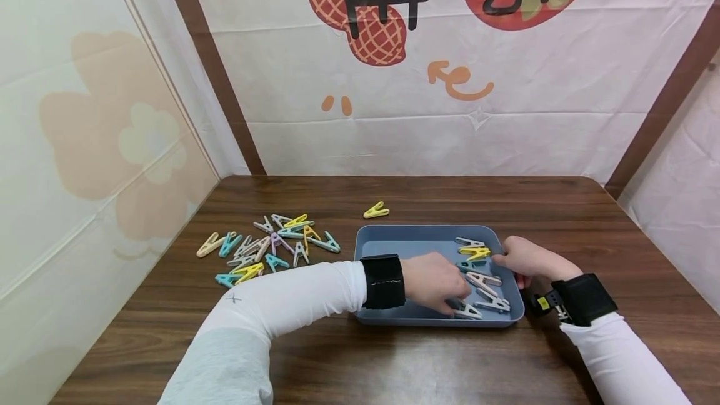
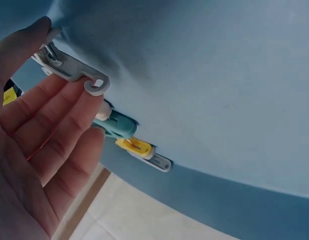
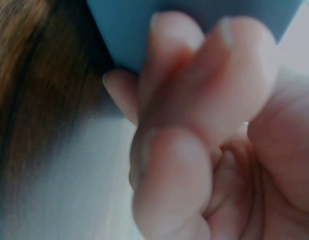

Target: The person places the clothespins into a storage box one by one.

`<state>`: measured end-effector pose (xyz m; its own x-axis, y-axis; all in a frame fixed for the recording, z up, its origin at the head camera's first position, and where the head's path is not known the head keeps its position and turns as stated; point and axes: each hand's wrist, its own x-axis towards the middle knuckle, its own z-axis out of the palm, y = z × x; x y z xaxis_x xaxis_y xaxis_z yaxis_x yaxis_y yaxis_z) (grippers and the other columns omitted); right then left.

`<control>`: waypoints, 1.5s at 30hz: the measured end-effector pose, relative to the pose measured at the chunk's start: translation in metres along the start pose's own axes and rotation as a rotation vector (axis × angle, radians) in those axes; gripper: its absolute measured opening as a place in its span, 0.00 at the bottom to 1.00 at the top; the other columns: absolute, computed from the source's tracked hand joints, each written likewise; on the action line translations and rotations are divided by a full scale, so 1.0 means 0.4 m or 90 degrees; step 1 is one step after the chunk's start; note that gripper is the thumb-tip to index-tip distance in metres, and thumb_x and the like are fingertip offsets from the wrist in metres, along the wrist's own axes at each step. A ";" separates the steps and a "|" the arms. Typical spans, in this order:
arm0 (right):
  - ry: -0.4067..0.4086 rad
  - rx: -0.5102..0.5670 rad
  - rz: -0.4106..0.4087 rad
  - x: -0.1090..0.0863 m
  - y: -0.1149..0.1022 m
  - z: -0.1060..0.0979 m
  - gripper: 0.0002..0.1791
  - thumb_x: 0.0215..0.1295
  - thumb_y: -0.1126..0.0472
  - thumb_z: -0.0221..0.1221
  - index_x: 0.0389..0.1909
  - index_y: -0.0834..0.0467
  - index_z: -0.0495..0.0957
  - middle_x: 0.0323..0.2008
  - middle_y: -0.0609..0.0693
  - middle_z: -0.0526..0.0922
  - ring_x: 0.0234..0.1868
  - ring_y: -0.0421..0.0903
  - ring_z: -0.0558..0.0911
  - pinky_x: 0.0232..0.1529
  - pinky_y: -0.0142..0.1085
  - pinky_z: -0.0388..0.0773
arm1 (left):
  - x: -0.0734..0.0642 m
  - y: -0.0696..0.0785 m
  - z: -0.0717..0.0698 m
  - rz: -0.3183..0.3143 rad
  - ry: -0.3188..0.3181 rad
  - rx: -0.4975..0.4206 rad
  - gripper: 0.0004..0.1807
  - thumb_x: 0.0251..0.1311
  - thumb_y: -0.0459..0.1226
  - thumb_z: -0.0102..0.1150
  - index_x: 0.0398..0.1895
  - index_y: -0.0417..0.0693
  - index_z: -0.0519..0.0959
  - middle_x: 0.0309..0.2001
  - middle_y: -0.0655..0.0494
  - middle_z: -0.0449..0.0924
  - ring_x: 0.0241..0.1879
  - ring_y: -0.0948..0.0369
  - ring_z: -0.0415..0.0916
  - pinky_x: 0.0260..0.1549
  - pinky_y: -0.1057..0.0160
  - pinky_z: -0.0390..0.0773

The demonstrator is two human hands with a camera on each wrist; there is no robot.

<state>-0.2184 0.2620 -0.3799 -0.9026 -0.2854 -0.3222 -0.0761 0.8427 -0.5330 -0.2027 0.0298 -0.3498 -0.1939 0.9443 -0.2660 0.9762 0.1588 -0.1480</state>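
My left hand reaches into the front right part of a blue-grey plastic tray. In the left wrist view, its thumb and fingers pinch a light grey clothespin, hooked end pointing out past the fingertips. At the tray's right side my right hand grips the rim, thumb over the edge and fingers curled against the outer wall. Several clothespins lie in a column along the tray's right side, among them a yellow one, a teal one and a grey one.
Left of the tray, a loose heap of clothespins in yellow, teal, purple, grey and beige lies on the brown wooden table. A lone yellow clothespin rests behind the tray. Printed cloth hangs along the table's back edge.
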 end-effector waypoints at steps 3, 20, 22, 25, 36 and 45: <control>-0.002 0.000 0.000 0.000 -0.001 0.000 0.19 0.71 0.62 0.52 0.18 0.59 0.71 0.09 0.47 0.73 0.11 0.39 0.74 0.15 0.32 0.74 | 0.018 0.004 0.001 0.013 -0.003 -0.013 0.12 0.63 0.50 0.61 0.43 0.57 0.80 0.34 0.69 0.76 0.30 0.71 0.67 0.29 0.72 0.67; 0.002 -0.008 0.004 -0.001 -0.003 -0.003 0.16 0.71 0.62 0.52 0.21 0.60 0.73 0.10 0.48 0.73 0.11 0.39 0.74 0.16 0.32 0.74 | 0.061 0.013 0.013 -0.002 0.019 0.013 0.13 0.60 0.52 0.63 0.42 0.58 0.79 0.34 0.70 0.76 0.29 0.72 0.69 0.28 0.72 0.67; 0.001 -0.008 0.005 -0.001 -0.003 -0.002 0.16 0.71 0.62 0.53 0.20 0.59 0.73 0.10 0.48 0.72 0.11 0.39 0.74 0.16 0.32 0.74 | 0.056 0.012 0.013 -0.003 0.023 0.019 0.15 0.59 0.53 0.65 0.44 0.58 0.80 0.36 0.69 0.77 0.31 0.72 0.70 0.28 0.72 0.69; -0.002 -0.008 0.006 0.001 -0.002 0.000 0.17 0.71 0.62 0.53 0.20 0.59 0.72 0.10 0.47 0.72 0.10 0.39 0.74 0.16 0.32 0.74 | 0.045 0.007 0.005 -0.006 0.024 0.016 0.19 0.57 0.54 0.66 0.47 0.57 0.79 0.40 0.68 0.79 0.33 0.72 0.71 0.29 0.72 0.70; 0.008 -0.014 -0.003 -0.002 -0.003 -0.002 0.17 0.70 0.62 0.53 0.19 0.59 0.72 0.10 0.48 0.73 0.11 0.40 0.74 0.16 0.33 0.74 | -0.052 -0.119 -0.016 -0.084 0.182 -0.084 0.21 0.64 0.56 0.57 0.46 0.51 0.80 0.43 0.60 0.82 0.38 0.69 0.76 0.30 0.70 0.71; 0.010 -0.015 -0.001 0.001 0.002 0.002 0.16 0.70 0.62 0.53 0.20 0.59 0.72 0.11 0.48 0.73 0.11 0.40 0.74 0.16 0.32 0.73 | -0.114 -0.289 0.022 -0.328 0.242 -0.111 0.12 0.64 0.51 0.59 0.36 0.53 0.80 0.28 0.63 0.76 0.28 0.65 0.72 0.29 0.65 0.71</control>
<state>-0.2183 0.2621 -0.3812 -0.9088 -0.2799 -0.3093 -0.0875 0.8529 -0.5147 -0.3075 -0.0340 -0.3288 -0.6236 0.7657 0.1572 0.7752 0.6318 -0.0022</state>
